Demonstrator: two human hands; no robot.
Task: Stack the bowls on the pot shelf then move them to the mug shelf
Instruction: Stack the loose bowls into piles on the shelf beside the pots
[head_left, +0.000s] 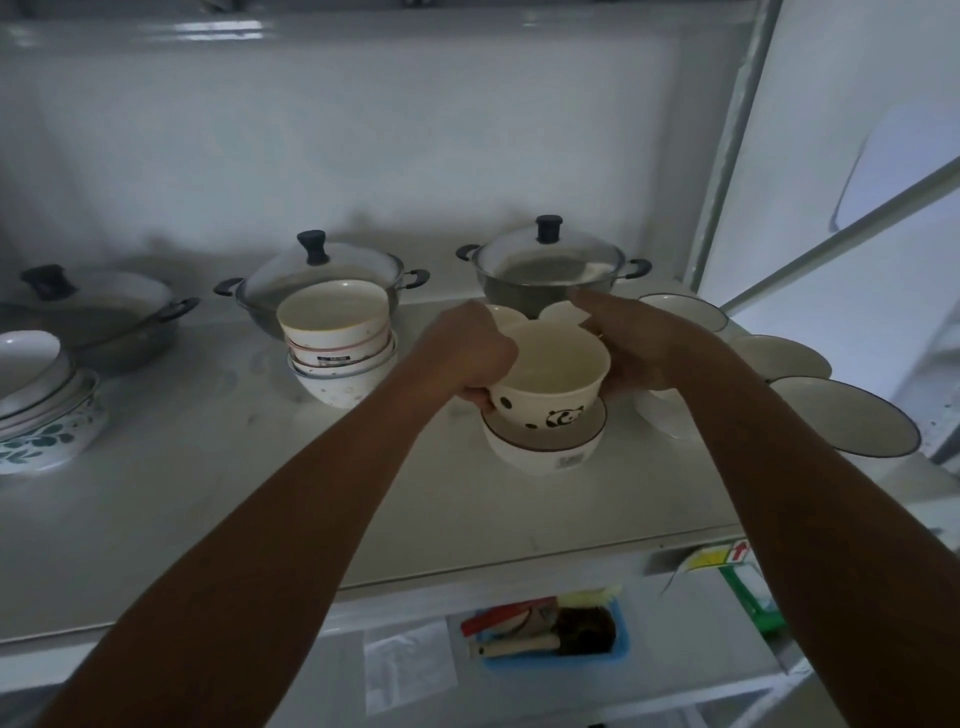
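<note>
A cream panda bowl (545, 384) with two round ears on its rim sits inside a white bowl (545, 452) with a dark rim, on the pot shelf (311, 493). My left hand (467, 358) grips the panda bowl's left side. Its right side is held by my right hand (639, 343). Left of them stands a stack of several bowls (337, 348). More white dark-rimmed bowls (784, 356) lie at the shelf's right end.
Three lidded pots stand at the back: left (98, 312), middle (322, 270), right (550, 265). A stack of patterned bowls and plates (47, 410) sits at the far left. Below the shelf is a blue tray (556, 631) with utensils. A metal post (727, 156) rises on the right.
</note>
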